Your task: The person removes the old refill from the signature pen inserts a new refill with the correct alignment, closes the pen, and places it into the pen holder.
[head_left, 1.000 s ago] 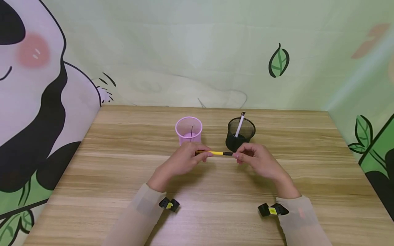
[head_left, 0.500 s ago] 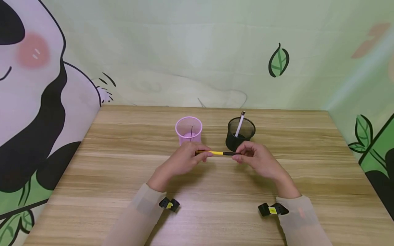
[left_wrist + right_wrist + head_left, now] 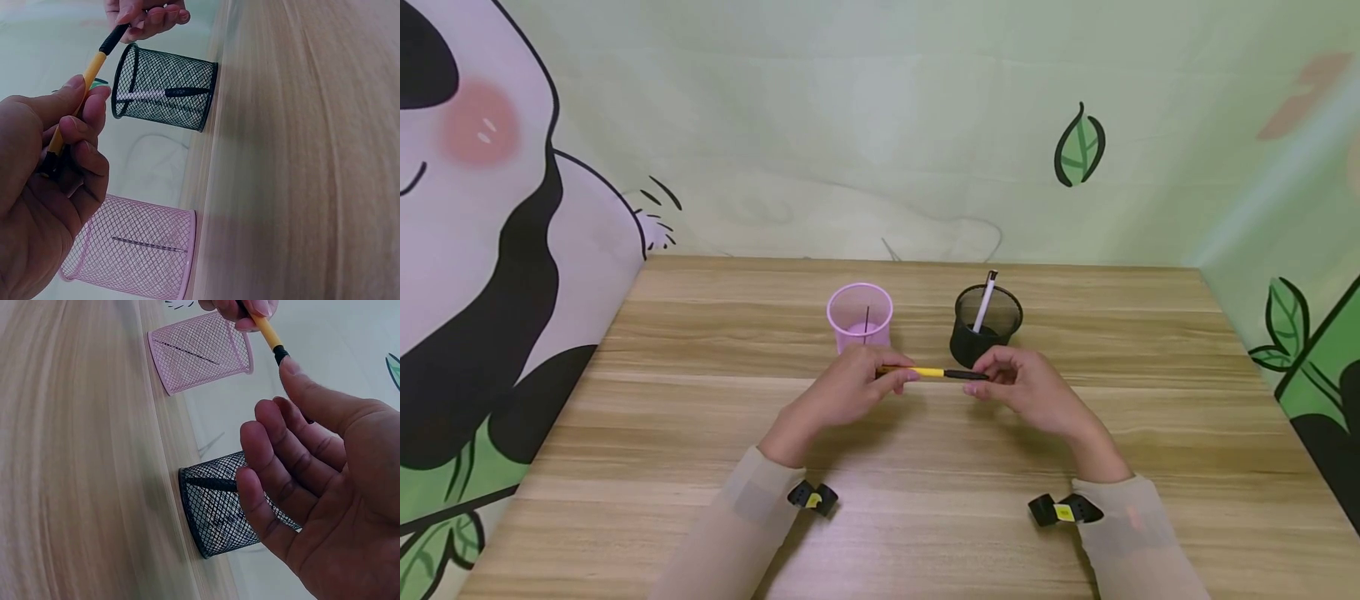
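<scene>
A yellow pen [image 3: 928,372] with a black front section is held level above the table, between both hands. My left hand [image 3: 848,387] grips its barrel, thumb against curled fingers, with the black rear end inside the palm in the left wrist view. Thumb and index finger of my right hand [image 3: 1033,390] pinch the pen's black front section [image 3: 114,39]; the other fingers are loosely bent. Behind the left hand stands a pink mesh pen cup [image 3: 859,333] with a thin dark stick [image 3: 150,244] inside. A black mesh pen cup [image 3: 977,346] behind the right hand holds a white pen [image 3: 985,302].
The wooden table [image 3: 887,500] runs back to a pale green printed backdrop [image 3: 820,125]. The two cups stand apart from each other, both upright. Small black cameras sit at each wrist, over beige sleeves [image 3: 730,517].
My right thumb and fingers have shifted slightly along the pen's black front section, so more of it shows. The left hand and the two cups have stayed in place.
</scene>
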Available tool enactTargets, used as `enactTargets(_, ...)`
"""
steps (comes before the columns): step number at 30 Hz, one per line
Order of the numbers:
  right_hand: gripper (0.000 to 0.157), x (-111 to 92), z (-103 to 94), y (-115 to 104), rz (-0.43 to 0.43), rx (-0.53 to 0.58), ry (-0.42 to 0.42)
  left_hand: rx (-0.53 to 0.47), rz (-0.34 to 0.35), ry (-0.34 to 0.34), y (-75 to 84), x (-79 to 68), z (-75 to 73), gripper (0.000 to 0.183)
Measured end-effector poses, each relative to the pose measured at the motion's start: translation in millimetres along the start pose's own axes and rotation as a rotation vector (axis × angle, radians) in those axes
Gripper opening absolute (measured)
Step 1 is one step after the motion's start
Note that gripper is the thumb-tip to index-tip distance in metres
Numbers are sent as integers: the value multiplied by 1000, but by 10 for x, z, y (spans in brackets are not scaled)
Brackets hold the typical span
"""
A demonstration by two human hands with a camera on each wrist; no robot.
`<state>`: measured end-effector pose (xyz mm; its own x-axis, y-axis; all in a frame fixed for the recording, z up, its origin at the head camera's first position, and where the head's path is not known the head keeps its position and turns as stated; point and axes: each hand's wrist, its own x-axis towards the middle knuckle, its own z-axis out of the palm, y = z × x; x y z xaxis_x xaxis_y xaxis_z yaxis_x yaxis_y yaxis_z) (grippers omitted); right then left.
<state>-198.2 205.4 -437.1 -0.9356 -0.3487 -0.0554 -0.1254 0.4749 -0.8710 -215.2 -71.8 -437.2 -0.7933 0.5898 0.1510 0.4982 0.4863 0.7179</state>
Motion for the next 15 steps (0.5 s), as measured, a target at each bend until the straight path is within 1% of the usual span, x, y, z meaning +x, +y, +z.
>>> enactTargets(3,27,1,4,-8,15,6,-26,0,4,1,-7,1,3,21)
enactTargets(5,29,2,7,-12,5,16,-57,1,8,3,-9,1,5,20)
enactTargets(8,40,3,16,-20,-16,37,-99,6,12,6,-12,2,9,20)
enactTargets(11,51,5,23,-23,-26,51,-121,10,10,5,-7,0,10,20)
enactTargets(15,54,4,31,-15,-24,56,-137,10,8,5,2,-2,7,19)
